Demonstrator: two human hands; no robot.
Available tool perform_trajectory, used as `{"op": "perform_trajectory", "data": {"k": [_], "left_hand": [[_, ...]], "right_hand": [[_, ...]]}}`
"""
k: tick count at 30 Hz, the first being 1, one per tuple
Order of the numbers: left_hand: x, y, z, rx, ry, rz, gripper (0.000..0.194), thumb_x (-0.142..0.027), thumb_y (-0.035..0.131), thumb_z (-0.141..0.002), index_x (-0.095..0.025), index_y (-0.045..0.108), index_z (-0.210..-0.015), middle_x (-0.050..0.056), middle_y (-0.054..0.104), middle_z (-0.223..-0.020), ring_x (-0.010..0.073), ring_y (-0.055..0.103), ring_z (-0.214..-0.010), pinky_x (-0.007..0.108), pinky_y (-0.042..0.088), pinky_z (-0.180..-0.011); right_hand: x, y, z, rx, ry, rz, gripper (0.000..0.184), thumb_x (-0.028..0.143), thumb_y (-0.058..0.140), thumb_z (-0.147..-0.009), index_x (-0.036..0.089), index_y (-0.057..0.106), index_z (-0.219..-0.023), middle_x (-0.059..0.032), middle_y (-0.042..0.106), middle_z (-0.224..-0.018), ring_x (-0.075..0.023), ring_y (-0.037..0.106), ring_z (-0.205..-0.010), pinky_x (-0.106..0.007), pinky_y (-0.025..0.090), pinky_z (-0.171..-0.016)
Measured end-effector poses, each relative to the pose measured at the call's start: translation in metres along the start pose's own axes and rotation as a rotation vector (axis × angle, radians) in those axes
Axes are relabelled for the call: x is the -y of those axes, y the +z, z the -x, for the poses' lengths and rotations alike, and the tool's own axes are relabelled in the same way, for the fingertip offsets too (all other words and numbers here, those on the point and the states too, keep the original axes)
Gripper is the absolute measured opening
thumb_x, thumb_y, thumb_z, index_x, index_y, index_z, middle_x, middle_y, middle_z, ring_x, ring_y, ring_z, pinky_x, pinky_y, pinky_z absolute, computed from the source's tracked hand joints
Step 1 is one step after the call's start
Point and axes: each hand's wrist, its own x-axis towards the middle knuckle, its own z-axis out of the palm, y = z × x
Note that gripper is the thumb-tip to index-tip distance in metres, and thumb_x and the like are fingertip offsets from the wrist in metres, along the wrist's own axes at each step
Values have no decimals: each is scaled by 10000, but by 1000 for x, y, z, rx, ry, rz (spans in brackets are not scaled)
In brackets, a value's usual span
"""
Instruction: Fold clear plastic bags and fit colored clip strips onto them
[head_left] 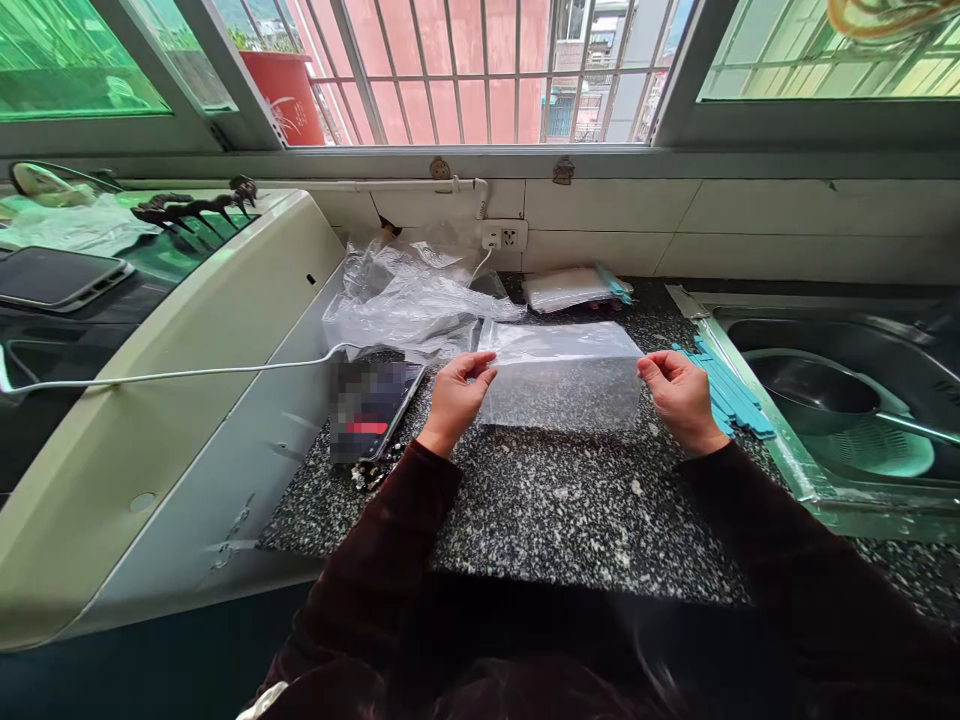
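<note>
A clear plastic bag [562, 385] is stretched flat between my two hands, just over the speckled countertop [555, 510]. My left hand [459, 398] pinches its left edge between thumb and fingertips. On the opposite side, the bag's right edge is pinched by my right hand [681, 398]. Light blue strips [731, 390] lie in a loose pile beside my right hand. Left of my left hand rests a phone [382, 410], its screen partly blurred. Behind the bag sits a stack of clear packets [574, 288] with a blue strip at its end.
Crumpled clear plastic [412, 295] lies at the back left, by a wall socket [504, 236]. At right, a sink [930, 350] holds a dark pan [810, 385] with a handle. A pale washing-machine-like appliance [225, 340] stands left, with a white cable [187, 376] crossing it.
</note>
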Motion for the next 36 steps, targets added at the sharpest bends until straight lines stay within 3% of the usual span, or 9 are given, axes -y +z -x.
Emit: {"op": "perform_trajectory", "data": {"k": [3,6,9,11,19,24,30,36], "left_hand": [[-2,-1,0,-17,58,-68,87,-197,638,-720,-162,695,-776,21,619,-732,121,547,-667,257,453,-654],[-4,-2,0,-60,140,-158,59,-209,639,-737,-184,692,-739,16,595,-727,130,540,-693,254,445,-645],[-5,-4,0,-112,202,-187,41,-202,648,-736,-185,680,-719,38,619,-827,160,562,-830,278,446,-731],[-5,-4,0,-112,204,-177,48,-210,643,-746,-181,668,-717,39,637,-822,168,570,-854,300,440,-792],[-8,1,1,-80,-26,75,82,-238,614,-743,-162,628,-769,3,613,-665,120,566,-637,251,449,-648],[-10,1,0,-89,-54,76,59,-197,586,-732,-161,616,-768,-3,599,-653,111,543,-613,229,437,-603],[-9,0,-2,-26,-83,32,38,-188,568,-735,-167,596,-749,-12,577,-631,109,530,-600,223,421,-587],[-12,-3,-4,36,-125,45,31,-176,568,-721,-164,597,-717,-24,541,-589,99,482,-563,209,376,-536]], "right_hand": [[-2,-1,1,-25,-62,62,356,552,567,-775,200,570,-723,-12,584,-664,-144,525,-627,-320,460,-656],[-1,-1,1,-83,-211,127,300,492,554,-806,204,567,-723,-38,608,-747,-178,569,-740,-371,474,-748],[3,-1,3,-141,-374,159,244,422,565,-818,208,562,-702,-71,631,-907,-214,583,-926,-426,452,-870],[6,-1,4,-153,-408,134,210,384,574,-823,210,561,-705,-72,643,-950,-216,585,-969,-438,443,-900],[2,1,7,-114,-269,25,250,444,578,-809,205,578,-734,-28,634,-766,-171,602,-765,-362,494,-766],[6,4,10,-28,-120,-10,296,494,624,-749,209,548,-763,-5,594,-723,-146,573,-679,-314,492,-683],[9,3,10,163,-27,-55,487,586,610,-720,199,516,-1001,24,546,-664,-127,530,-595,-259,420,-556],[7,0,6,189,50,-117,556,622,632,-677,209,494,-1023,41,541,-621,-115,495,-535,-244,388,-505]]}}
